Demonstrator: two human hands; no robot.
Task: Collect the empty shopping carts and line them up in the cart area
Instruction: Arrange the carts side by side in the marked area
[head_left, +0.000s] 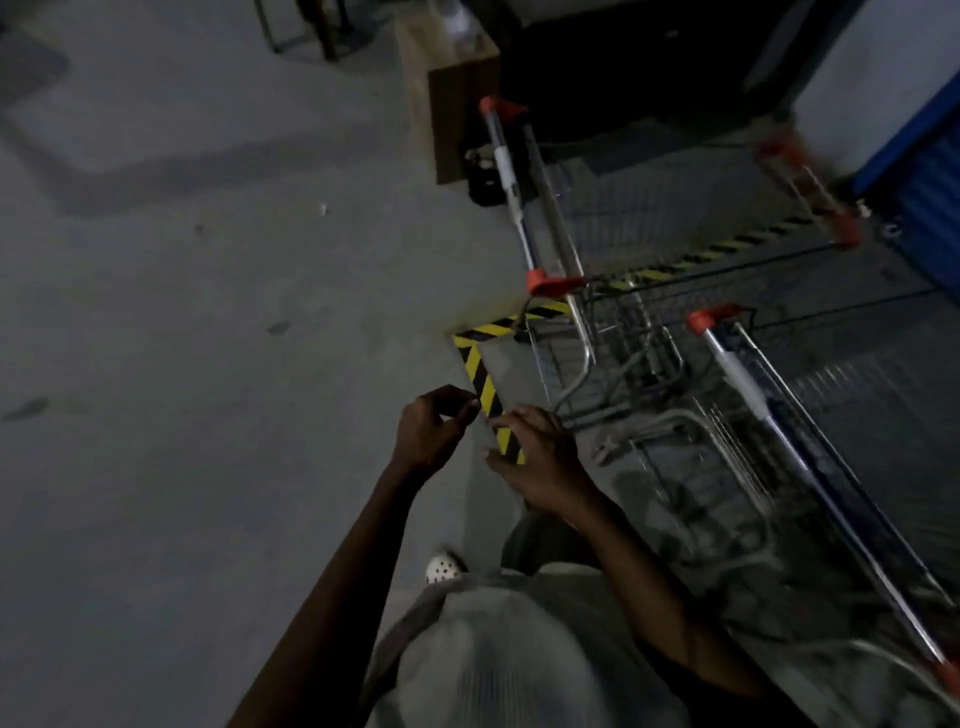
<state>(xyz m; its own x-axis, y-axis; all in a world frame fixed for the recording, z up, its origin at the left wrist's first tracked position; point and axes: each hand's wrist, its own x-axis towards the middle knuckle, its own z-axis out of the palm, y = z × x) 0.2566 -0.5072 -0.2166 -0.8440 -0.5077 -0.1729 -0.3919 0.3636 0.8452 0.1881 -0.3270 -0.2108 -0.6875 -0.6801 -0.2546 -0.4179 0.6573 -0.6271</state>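
Handling: the nearer silver wire shopping cart (727, 467) is judged rigid, fairly heavy, and free-rolling on castors, which are not clearly seen. It is likely to swing wide if pushed from one side. The best hold is with both hands spread on its silver handle bar with orange end caps (748, 389). The wire basket sides would give poor steering.

Appearance: the basket appears empty, but the view is dim and blurred. The farther silver wire shopping cart (613, 208) has the same orange-capped handle (506, 176) and also appears empty.

Position: both carts stand on the right side of the grey concrete floor (208, 312), beyond the corner marked by yellow-and-black hazard tape (483, 374). The nearer one sits just behind the farther and may be partly nested in it.

Hands: the left hand (434, 434) is loosely curled with nothing visible in it. The right hand (540, 462) is relaxed and empty. Both are short of the nearer cart.

Surroundings: a brown cardboard box (457, 104) stands beside the farther handle. A blue panel (914, 156) stands along the right edge.
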